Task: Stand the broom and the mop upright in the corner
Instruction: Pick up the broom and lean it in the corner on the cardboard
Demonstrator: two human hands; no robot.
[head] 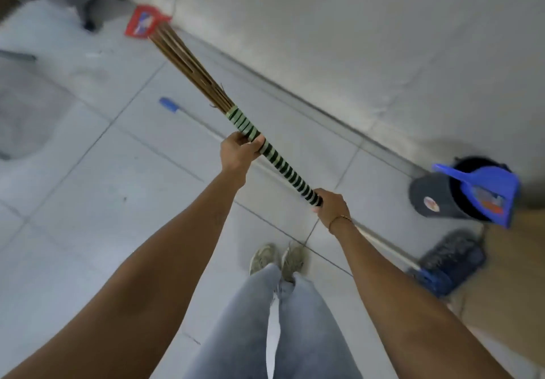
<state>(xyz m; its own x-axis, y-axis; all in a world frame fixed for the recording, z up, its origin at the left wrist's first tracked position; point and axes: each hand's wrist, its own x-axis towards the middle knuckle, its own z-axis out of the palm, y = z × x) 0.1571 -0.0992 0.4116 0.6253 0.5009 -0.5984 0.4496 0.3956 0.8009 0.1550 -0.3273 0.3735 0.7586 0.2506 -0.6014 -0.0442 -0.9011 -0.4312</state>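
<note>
A stick broom (191, 70) with brown bristles, a red label at its far end and a green-and-black striped handle is held above the floor, pointing up-left toward the wall. My left hand (239, 150) grips the striped handle near the bristles. My right hand (331, 206) grips the handle's end. The mop (451, 262) lies flat on the tiles below, its dark head at the right and its white pole running up-left to a blue tip (168, 104). Much of the pole is hidden behind the broom and my arms.
A black bucket (442, 199) with a blue dustpan (489, 193) in it stands by the white wall at right. A chair base (88, 10) sits at upper left. My shoes (277, 259) stand on the grey tiles. A brown surface shows at far right.
</note>
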